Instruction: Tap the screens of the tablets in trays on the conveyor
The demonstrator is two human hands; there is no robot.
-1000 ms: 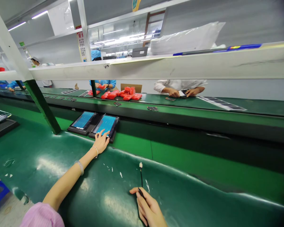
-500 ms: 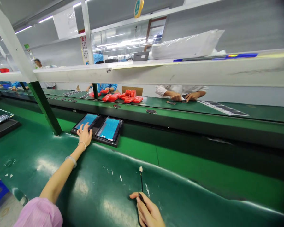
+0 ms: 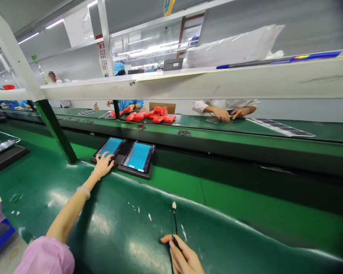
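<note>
Two tablets with lit blue screens lie side by side in a dark tray on the green conveyor. My left hand [image 3: 104, 165] reaches out with fingers spread over the near part of the left tablet [image 3: 113, 145]; whether the fingertips press on it I cannot tell. The right tablet [image 3: 138, 156] lies untouched beside it, in the tray [image 3: 120, 159]. At the bottom, my right hand [image 3: 186, 255] is closed around a thin black cable [image 3: 175, 222]. The cable's white connector [image 3: 174, 206] points away from me, over the green work surface.
A green post [image 3: 56, 131] stands left of the tray, below a white shelf beam [image 3: 165, 88]. Another tray [image 3: 8, 158] sits far left. Across the conveyor are red packets [image 3: 160, 114] and a co-worker's hands [image 3: 231, 113]. White scraps [image 3: 149, 217] mark my work surface [image 3: 117, 228].
The view has shifted slightly. The tray with both tablets has moved a little right, away from the post. My left hand stays at the left tablet; my right hand keeps the cable.
</note>
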